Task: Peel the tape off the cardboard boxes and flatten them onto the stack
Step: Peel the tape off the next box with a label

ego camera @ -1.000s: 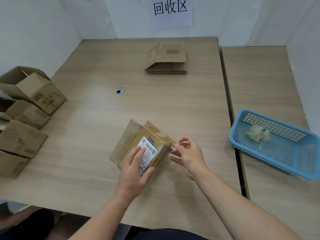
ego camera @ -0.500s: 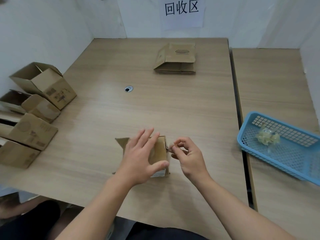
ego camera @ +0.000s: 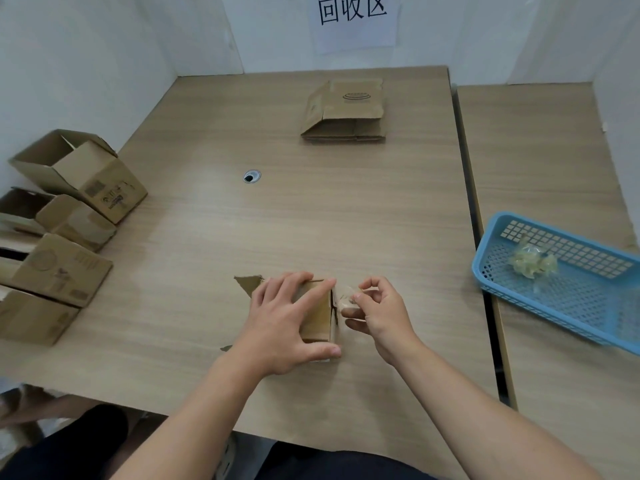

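**Asker:** Where is the box that is being worked on?

**Describer:** A small box of brown cardboard sits on a wooden table, directly in front of the person. A torn flap sticks out on its far left side.

**Asker:** What are the hands doing?

**Describer:** The left hand lies across the top of the small box. Its fingers are spread and nearly straight, pressing down, and the thumb runs along the near edge. The right hand is just right of the small box. Its fingers are curled, with thumb and forefinger pinching a strip of clear tape that reaches back to the box's right edge.

**Asker:** What else is around it?

**Describer:** Well beyond the small box, near the wall, lies the stack of flattened cardboard. Well to the left of the small box, four open boxes crowd together. Well to its right, a blue basket rests on a second table, with a wad of peeled tape inside. Farthest beyond the small box, a paper sign with three printed characters hangs on the white wall.
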